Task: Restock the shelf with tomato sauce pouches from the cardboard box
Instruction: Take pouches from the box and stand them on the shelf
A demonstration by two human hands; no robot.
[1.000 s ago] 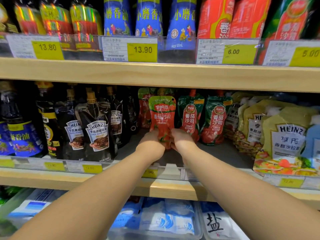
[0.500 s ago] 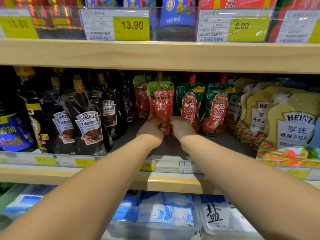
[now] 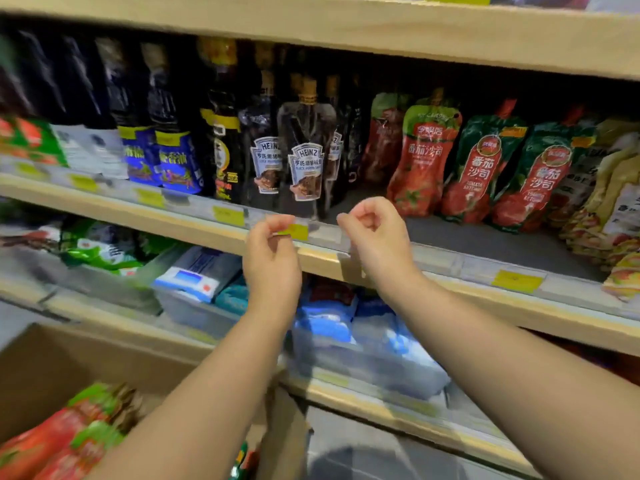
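A red tomato sauce pouch [image 3: 420, 168] with a green top stands upright on the middle shelf [image 3: 485, 244], and another like it stands behind to its left. My left hand [image 3: 273, 251] and my right hand [image 3: 375, 233] hover in front of the shelf edge, apart from the pouch, fingers curled and holding nothing. At the lower left the cardboard box [image 3: 45, 368] is open, with several red and green pouches [image 3: 62, 438] inside.
Dark Heinz sauce pouches [image 3: 306, 161] stand left of the tomato pouch, green ketchup pouches [image 3: 481, 171] to its right, and yellow pouches [image 3: 609, 202] at the far right. Blue and white bags [image 3: 346, 327] fill the shelf below. Price tags line the shelf edges.
Both hands have let go of the tomato pouch and drawn back toward me to the shelf edge. My view has swung down and left, bringing the cardboard box into sight.
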